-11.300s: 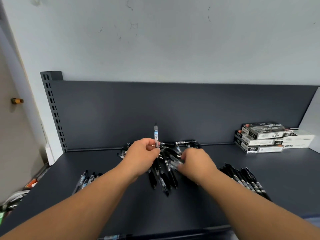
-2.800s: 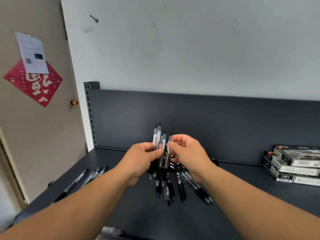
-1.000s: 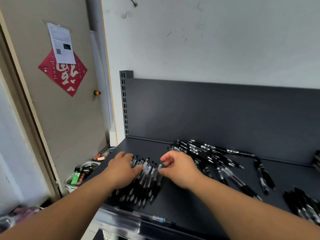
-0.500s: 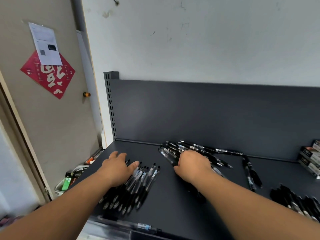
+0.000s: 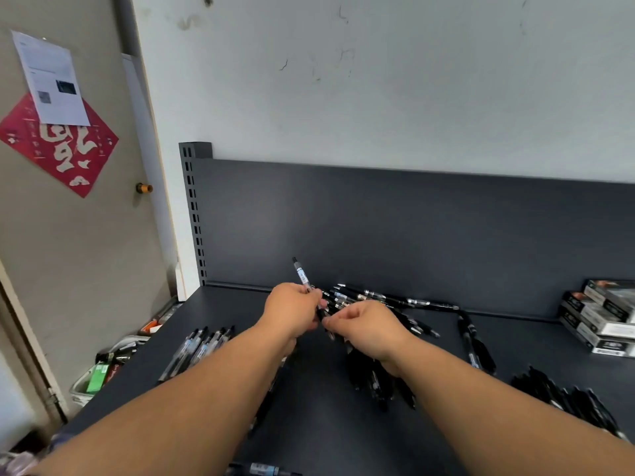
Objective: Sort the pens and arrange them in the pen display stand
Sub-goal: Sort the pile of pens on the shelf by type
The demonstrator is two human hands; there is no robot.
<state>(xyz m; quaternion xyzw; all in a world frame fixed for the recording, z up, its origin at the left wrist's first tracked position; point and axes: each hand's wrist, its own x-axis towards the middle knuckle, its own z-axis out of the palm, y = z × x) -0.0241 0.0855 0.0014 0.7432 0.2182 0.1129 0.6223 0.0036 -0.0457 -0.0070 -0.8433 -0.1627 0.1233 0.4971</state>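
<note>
Shelf (image 5: 309,424): unsorted pile (image 5: 378,298) mid-far, left row (image 5: 199,348) & right row (image 5: 567,400) laid out; I reckon approx half done. Left hand (image 5: 292,310) fingers pinch one pen (image 5: 302,274) upright over the pile; right hand (image 5: 367,331) fingers curled, can't tell on what.

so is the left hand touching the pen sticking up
Touching. The head view shows the left hand gripping the pen, whose top end rises out of the grip.

A pale grey, scuffed plaster wall (image 5: 412,80) is rising behind a dark grey metal shelf (image 5: 412,235), with a slotted upright post (image 5: 193,214) standing at its left edge. A beige door (image 5: 86,262) is carrying a red diamond-shaped paper decoration (image 5: 65,156), a white printed sheet (image 5: 51,77) and a small brass knob (image 5: 144,188).
</note>
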